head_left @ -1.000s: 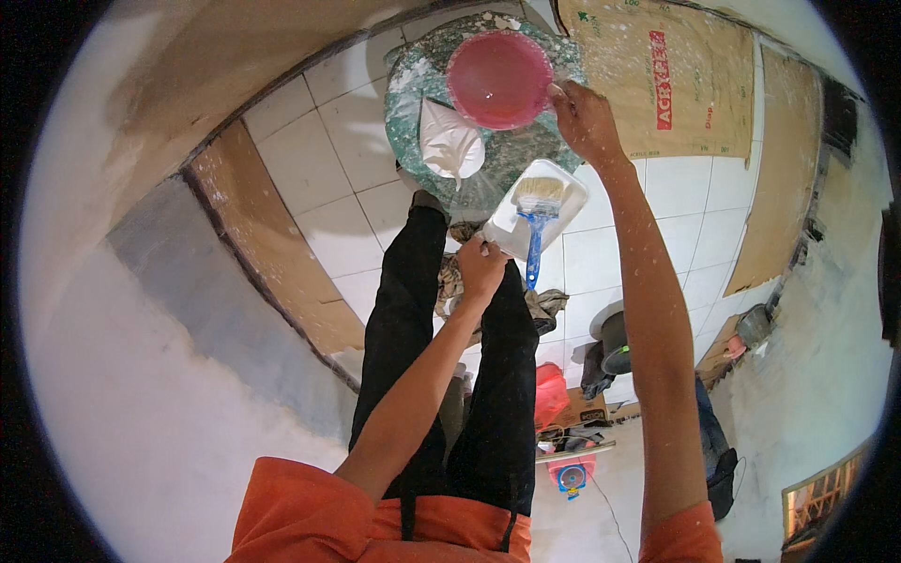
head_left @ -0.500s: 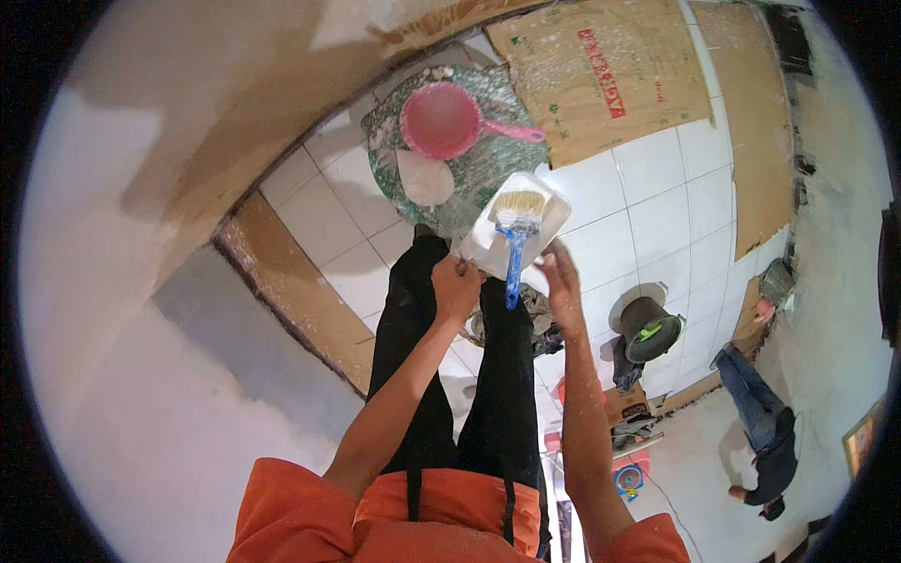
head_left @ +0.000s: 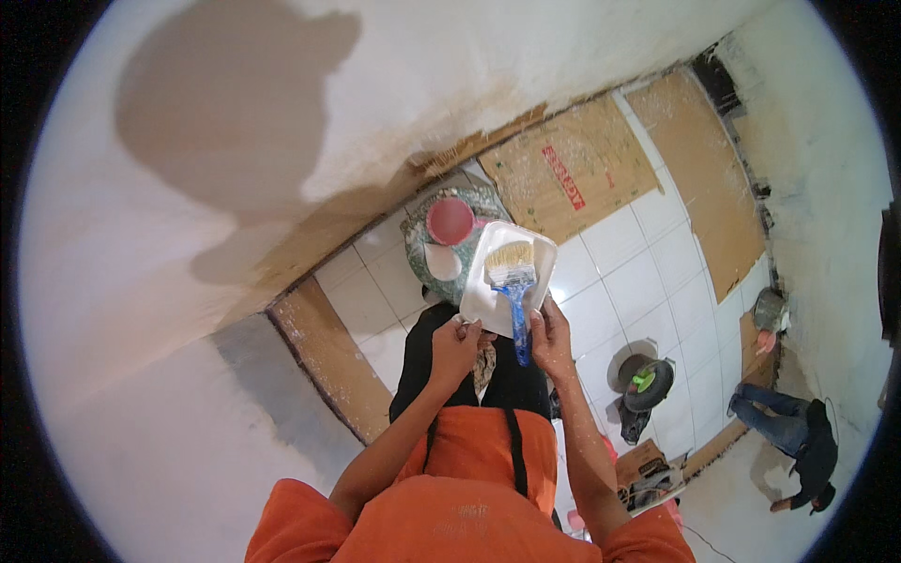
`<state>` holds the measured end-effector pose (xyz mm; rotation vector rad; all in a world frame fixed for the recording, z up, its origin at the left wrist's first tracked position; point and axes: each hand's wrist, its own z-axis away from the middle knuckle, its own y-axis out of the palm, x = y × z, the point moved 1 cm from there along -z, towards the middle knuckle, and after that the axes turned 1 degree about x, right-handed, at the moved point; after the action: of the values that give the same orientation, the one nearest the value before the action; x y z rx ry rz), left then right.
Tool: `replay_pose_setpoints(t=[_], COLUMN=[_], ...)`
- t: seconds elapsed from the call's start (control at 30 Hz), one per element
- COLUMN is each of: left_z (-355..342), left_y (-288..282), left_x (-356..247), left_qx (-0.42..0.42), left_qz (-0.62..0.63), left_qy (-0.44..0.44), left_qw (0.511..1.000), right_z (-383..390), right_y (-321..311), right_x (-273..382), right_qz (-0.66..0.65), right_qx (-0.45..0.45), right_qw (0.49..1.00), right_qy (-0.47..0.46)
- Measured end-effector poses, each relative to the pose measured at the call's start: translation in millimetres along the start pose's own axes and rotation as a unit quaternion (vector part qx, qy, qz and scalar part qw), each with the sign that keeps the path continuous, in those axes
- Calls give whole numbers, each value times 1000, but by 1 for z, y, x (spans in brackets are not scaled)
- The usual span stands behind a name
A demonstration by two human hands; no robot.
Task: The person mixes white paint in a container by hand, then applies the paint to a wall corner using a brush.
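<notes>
Both hands are up at chest height: my left hand [head_left: 454, 343] pinches the near edge of the shallow white plastic tray [head_left: 508, 278], my right hand [head_left: 551, 338] closes on the blue handle of the wide pale-bristled brush [head_left: 511, 281] lying in it. Beyond, the round pink plastic bowl [head_left: 450, 220] sits on the speckled bucket lid [head_left: 450, 246]. Smooth plastered wall [head_left: 188, 281] carries damp patches; much looks unfinished.

Brush [head_left: 511, 272] lies in the tray [head_left: 488, 305] — bucket [head_left: 427, 253] beyond, scoop [head_left: 450, 220] on it.
</notes>
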<state>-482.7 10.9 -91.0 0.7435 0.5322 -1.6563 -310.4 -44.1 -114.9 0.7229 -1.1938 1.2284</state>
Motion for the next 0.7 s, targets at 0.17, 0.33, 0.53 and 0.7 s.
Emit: replay_pose_setpoints(t=[0.17,0.33,0.53,0.7], left_z=[22,8,12,21], left_y=[-66,-20,18,10], left_x=[-19,-69,-84,-99], left_qx=[24,113,349,415], left_qz=[124,-175,547,551], left_qy=[55,373,-26,17], left_qw=[990,904,761,724], right_z=[12,31,52,93], right_y=[-5,-25,-33,-21], right_x=[98,153,200,248], right_qz=[-5,6,90,156], right_qx=[21,64,77,-38], right_qw=[999,996,993,986], right_qy=[-40,-59,26,-45])
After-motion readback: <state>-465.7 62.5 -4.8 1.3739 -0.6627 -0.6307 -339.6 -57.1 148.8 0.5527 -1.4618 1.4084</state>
